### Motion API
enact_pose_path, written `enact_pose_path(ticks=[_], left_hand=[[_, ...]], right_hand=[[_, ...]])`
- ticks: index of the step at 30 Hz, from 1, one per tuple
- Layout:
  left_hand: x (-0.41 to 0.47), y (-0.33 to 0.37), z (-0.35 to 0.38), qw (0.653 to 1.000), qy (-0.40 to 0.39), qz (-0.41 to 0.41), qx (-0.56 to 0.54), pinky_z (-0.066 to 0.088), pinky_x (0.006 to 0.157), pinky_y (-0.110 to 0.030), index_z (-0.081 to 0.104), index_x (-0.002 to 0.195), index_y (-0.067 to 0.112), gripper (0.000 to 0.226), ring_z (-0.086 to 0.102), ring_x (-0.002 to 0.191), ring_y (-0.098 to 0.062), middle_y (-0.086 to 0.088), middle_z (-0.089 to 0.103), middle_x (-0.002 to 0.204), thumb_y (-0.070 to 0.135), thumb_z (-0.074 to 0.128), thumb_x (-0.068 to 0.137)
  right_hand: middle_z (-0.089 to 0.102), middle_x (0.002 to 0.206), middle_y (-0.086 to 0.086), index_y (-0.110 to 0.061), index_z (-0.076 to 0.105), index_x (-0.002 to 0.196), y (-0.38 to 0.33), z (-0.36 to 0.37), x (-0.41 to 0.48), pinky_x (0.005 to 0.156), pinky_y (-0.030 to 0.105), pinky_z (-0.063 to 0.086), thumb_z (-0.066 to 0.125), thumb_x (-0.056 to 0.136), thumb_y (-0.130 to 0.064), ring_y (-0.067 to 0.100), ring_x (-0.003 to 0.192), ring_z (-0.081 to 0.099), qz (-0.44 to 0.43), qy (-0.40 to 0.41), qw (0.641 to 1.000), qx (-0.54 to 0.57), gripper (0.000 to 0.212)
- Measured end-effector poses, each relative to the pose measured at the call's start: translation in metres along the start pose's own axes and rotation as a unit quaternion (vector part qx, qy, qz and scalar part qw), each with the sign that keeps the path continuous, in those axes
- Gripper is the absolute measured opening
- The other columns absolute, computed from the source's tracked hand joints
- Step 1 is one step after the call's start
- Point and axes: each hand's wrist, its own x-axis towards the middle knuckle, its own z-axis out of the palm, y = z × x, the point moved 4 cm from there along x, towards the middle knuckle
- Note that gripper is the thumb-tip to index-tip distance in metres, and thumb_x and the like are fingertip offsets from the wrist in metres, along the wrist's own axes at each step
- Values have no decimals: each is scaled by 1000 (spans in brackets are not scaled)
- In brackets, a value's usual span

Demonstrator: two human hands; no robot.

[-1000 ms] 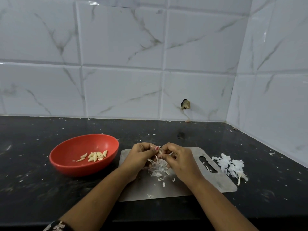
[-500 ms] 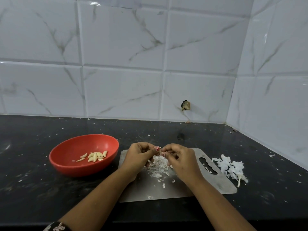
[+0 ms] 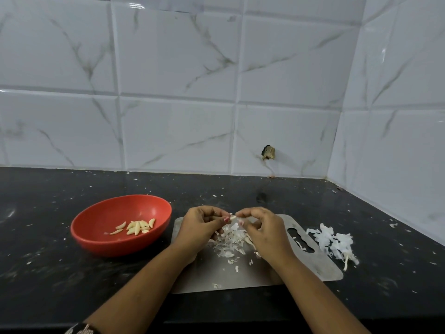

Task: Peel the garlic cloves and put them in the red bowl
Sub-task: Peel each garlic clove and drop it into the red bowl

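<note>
Since a second ago both hands have lifted slightly off the heap of skins, and a bit more of the garlic clove shows between the fingertips. The left hand and right hand meet fingertip to fingertip, each pinching one end of the clove above the far edge of the steel cutting board. The clove's long axis runs roughly left to right between the hands. It is small and pale cream; how much skin is left is too small to tell. Peeled cloves, slim and yellowish, lie clustered inside the red bowl on the counter, left of the board. Another pile of white skins lies just right of the board.
</note>
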Motion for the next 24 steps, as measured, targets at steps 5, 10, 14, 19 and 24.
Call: enact_pose_path(ticks=[5, 10, 14, 19, 24], left_hand=[[0, 0, 0, 1000, -5, 9, 16, 44, 47, -19, 72, 87, 8, 8, 57, 52, -8, -4, 68, 65, 1, 69, 84], [-1, 2, -1, 999, 1, 24, 32, 44, 49, -19, 72, 88, 11, 11, 59, 55, -9, -3, 69, 66, 1, 70, 83], [-2, 3, -2, 997, 11, 41, 61, 45, 49, -18, 73, 84, 12, 10, 59, 57, -8, -5, 70, 68, 2, 72, 82], [-5, 7, 1, 992, 0, 70, 108, 44, 50, -11, 74, 90, 8, 9, 61, 57, 1, -5, 72, 75, 4, 73, 81], [-6, 8, 4, 988, -15, 91, 122, 48, 56, -13, 72, 91, 12, 13, 65, 62, -3, -3, 72, 74, 3, 71, 82]], right_hand=[[70, 80, -12, -29, 73, 92, 1, 0, 0, 60, 23, 53, 67, 90, -22, 1, 67, 63, -2, -4, 1000, -10, 9], [67, 83, -13, -27, 72, 82, -1, 0, 0, 66, 17, 46, 75, 82, -22, -2, 75, 58, -17, -7, 999, -30, 6], [69, 80, -13, -27, 73, 93, 0, -1, 0, 64, 21, 52, 64, 92, -25, 2, 75, 64, -20, -6, 1000, -18, 9], [68, 89, -14, -28, 73, 93, -6, -1, -2, 60, 9, 38, 74, 84, -24, -6, 69, 57, -47, -17, 998, -30, 10], [68, 89, -15, -31, 69, 90, -8, 0, -5, 59, 14, 34, 70, 87, -30, -11, 66, 54, -48, -45, 994, -87, 3]])
